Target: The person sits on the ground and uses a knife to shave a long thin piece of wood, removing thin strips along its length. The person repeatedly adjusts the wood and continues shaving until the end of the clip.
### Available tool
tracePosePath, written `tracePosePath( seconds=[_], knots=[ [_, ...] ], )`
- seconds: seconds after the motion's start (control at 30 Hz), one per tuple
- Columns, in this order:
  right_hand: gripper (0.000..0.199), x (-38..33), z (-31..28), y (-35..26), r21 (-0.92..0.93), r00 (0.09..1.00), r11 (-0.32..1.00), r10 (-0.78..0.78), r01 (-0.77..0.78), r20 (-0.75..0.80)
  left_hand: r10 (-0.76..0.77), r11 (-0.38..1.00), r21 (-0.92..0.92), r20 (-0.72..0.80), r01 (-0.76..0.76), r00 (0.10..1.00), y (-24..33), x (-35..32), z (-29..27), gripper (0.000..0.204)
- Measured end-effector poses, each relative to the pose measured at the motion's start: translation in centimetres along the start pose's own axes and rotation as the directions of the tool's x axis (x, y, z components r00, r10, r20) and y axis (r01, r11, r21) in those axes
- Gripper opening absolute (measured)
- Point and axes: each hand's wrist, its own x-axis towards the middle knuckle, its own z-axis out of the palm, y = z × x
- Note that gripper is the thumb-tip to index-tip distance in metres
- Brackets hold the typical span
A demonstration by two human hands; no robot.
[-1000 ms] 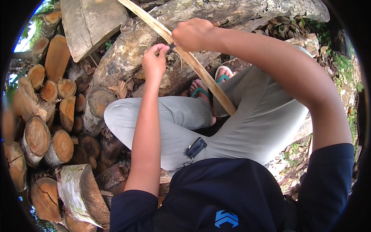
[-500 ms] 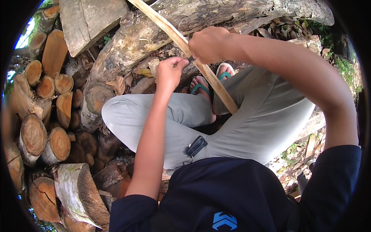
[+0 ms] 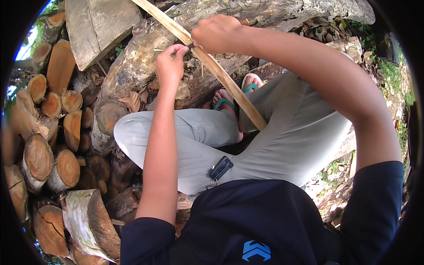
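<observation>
Now left hand (image 3: 170, 66) pinches wooden strip (image 3: 212, 66); right hand (image 3: 216, 33) fisted around it.

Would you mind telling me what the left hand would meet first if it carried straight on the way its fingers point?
The left hand points toward the pale wooden strip, probably meeting it first; the big log lies beyond.

One view only: head-worn fisheye cam, looking steeply down over the person's chest and dark blue shirt (image 3: 260, 221) onto the lap in grey trousers (image 3: 282, 141), close enough that both forearms fill the mid frame. Facing fwd/down, the top of frame reaches a big log (image 3: 132, 75) w/ stacked cut logs (image 3: 48, 132) curving along the left rim; edges bend and go black at the corners. No 2nd view, so no shared part.
</observation>
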Motion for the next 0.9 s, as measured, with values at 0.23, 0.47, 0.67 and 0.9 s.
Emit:
tracePosePath(
  seconds=[0.23,0.47,0.67,0.9],
  knots=[
    [0.019,-2.1,-0.3,-1.3,-0.018,0.997,1.0,-0.019,0.021,0.078,-0.04,0.998,-0.049,0.052,0.042,0.998,-0.3,-2.4,0.9,0.019],
    [0.017,-6.3,0.4,-2.3,-0.003,0.937,0.991,-0.122,0.13,0.327,-0.033,0.999,0.004,0.16,0.032,0.987,1.0,-10.3,2.2,0.018],
    [0.016,-5.0,-0.1,-1.3,0.03,0.969,0.989,-0.149,0.146,0.195,-0.013,1.0,-0.027,0.103,0.016,0.995,0.9,-7.9,0.9,0.019],
    [0.021,-2.6,0.1,0.7,0.031,0.997,0.997,-0.073,0.072,0.004,-0.009,0.999,0.04,0.037,0.008,0.999,1.6,-1.8,-0.1,0.02]
  ],
)
